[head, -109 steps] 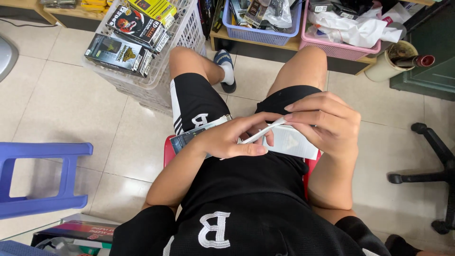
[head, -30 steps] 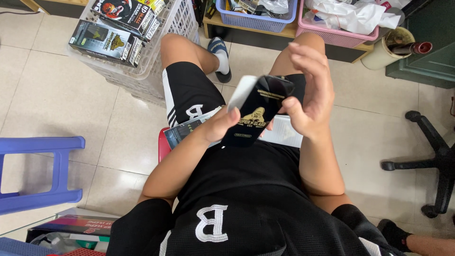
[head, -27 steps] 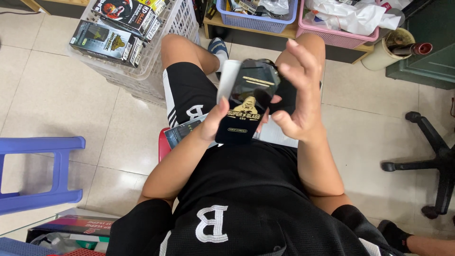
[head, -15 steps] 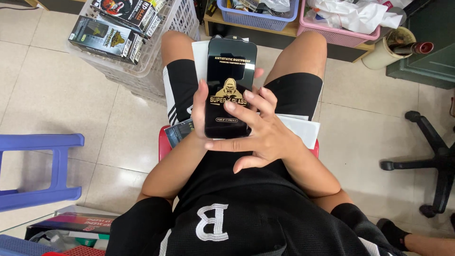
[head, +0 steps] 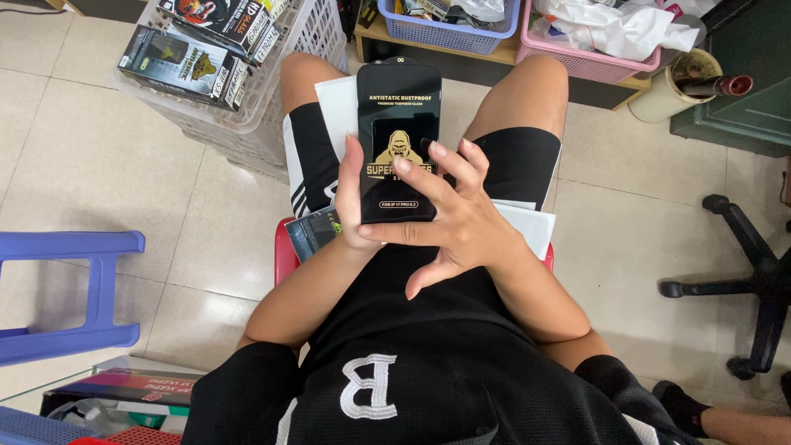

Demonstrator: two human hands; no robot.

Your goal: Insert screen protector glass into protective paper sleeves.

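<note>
Head view: glossy black screen protector [head: 399, 140] with gold printing.

A flat black screen protector [head: 399, 140] with gold print stands upright above the lap, print facing up.
</note>
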